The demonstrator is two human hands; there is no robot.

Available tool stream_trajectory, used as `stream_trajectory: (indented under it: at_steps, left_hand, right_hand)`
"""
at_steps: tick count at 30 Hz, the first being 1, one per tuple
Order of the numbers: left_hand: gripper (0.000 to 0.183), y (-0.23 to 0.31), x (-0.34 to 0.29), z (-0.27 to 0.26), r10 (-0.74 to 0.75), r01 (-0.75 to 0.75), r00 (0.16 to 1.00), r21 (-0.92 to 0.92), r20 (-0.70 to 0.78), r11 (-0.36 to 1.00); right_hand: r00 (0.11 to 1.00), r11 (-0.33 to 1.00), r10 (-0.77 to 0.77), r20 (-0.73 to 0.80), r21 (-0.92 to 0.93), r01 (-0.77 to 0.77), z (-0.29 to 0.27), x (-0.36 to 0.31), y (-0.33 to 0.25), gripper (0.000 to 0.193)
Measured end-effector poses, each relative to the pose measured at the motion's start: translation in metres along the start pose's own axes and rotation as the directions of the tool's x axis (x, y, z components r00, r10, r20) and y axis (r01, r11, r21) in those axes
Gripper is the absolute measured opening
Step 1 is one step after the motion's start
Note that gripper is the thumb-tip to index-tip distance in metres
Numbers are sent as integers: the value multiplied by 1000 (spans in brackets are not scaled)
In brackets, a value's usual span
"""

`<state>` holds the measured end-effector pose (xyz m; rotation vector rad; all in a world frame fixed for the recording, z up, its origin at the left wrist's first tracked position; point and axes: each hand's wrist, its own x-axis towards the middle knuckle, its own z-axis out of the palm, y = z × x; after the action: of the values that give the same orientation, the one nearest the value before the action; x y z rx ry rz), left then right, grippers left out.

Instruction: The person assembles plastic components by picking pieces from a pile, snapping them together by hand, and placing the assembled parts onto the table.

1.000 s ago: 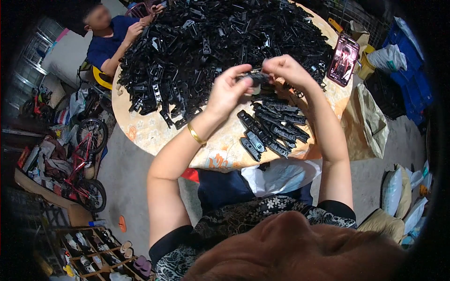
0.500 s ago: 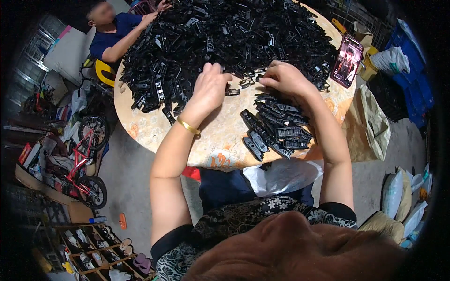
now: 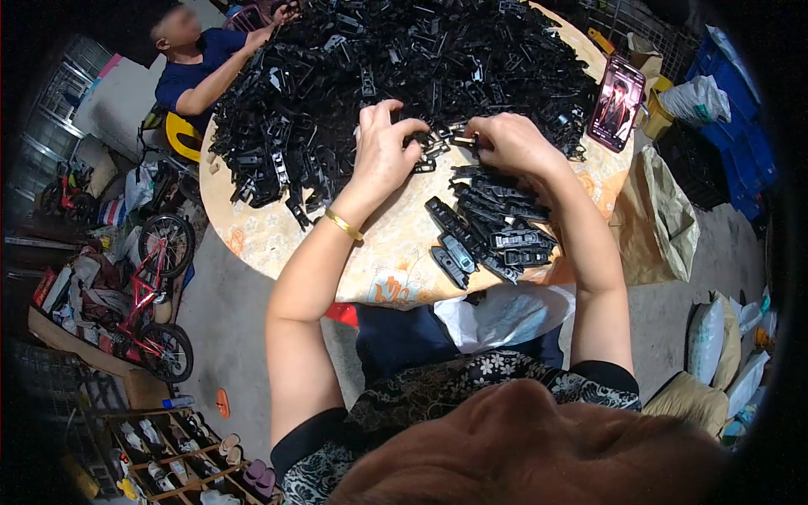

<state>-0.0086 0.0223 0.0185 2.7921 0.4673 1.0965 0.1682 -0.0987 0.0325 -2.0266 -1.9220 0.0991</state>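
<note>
Nearest to my camera, a dark patterned shirt (image 3: 421, 391) fills the lower view, and beyond it a white sheet (image 3: 513, 316) covers part of the lap. Past that I see the table (image 3: 379, 261), its pale cloth printed with orange flowers. On its near side, right of the middle, lies a group of long black parts (image 3: 475, 231), most side by side at a slant. A gold bracelet (image 3: 343, 224) circles the left wrist. My left hand (image 3: 387, 147) is at the heap's near edge, thumb and forefinger parted around a gap; I cannot tell whether its other fingers touch anything. The right hand (image 3: 512, 143) curls inward, fingertips close together by a small pale strip (image 3: 463, 140); I cannot tell if they grip it. Farther on, the black heap (image 3: 404, 71) covers most of the table, a lit phone (image 3: 617, 105) stands to its right, and a co-worker in blue (image 3: 195, 80) reaches toward its far left edge.
</note>
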Motion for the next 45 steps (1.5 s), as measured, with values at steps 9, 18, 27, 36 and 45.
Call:
stream_trajectory:
  at_steps: [9, 18, 27, 36, 45]
  left_hand:
    - [24, -10, 5, 4, -355, 368, 916, -747, 189, 554]
    - [25, -6, 6, 8, -275, 495, 845, -866, 459, 73]
    - [20, -4, 10, 8, -422, 407, 784, -890, 455, -203]
    - [27, 9, 6, 11, -527, 542, 727, -839, 441, 46]
    - [32, 13, 4, -5, -340, 503, 830, -857, 443, 112]
  right_hand:
    - [990, 561, 133, -45, 827, -38, 6, 8, -1, 18]
    - [891, 729, -21, -454, 602, 324, 39, 23, 3, 17]
    - [970, 528, -9, -241, 823, 210, 29, 16, -12, 13]
    - [929, 709, 103, -356, 682, 182, 27, 13, -20, 15]
    - [879, 645, 271, -393, 752, 137, 26, 16, -13, 13]
